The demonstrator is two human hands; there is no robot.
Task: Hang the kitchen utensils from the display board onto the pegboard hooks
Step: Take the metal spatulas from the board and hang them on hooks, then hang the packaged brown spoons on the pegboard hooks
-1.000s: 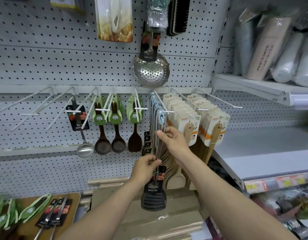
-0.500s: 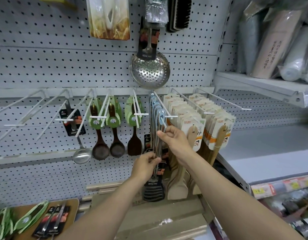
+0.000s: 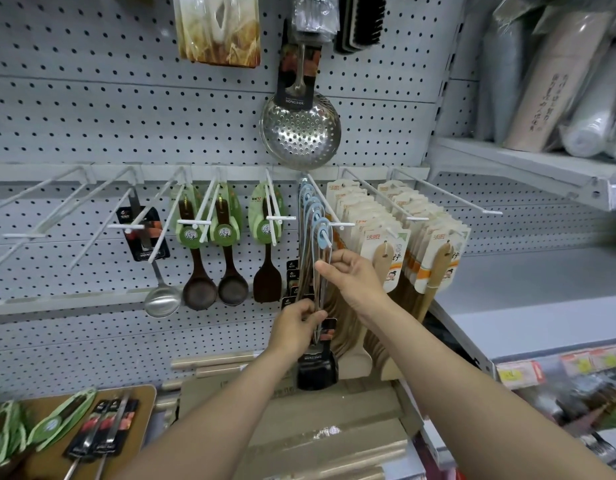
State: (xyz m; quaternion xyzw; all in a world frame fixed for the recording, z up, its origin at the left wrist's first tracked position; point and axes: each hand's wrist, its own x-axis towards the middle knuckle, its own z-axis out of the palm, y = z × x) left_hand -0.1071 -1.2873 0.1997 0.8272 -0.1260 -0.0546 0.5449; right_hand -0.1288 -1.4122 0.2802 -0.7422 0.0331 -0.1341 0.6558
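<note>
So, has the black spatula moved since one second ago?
Yes. The black spatula has gone up: its head hung clearly lower than the heads of the hanging wooden spatulas, and it is now about level with them.

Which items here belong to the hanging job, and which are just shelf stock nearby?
In the job:
left hand and right hand, both gripping the black spatula
its hook
display board with utensils waiting

Just nearby:
steel skimmer
wooden spoons
rolled goods on the shelf
</note>
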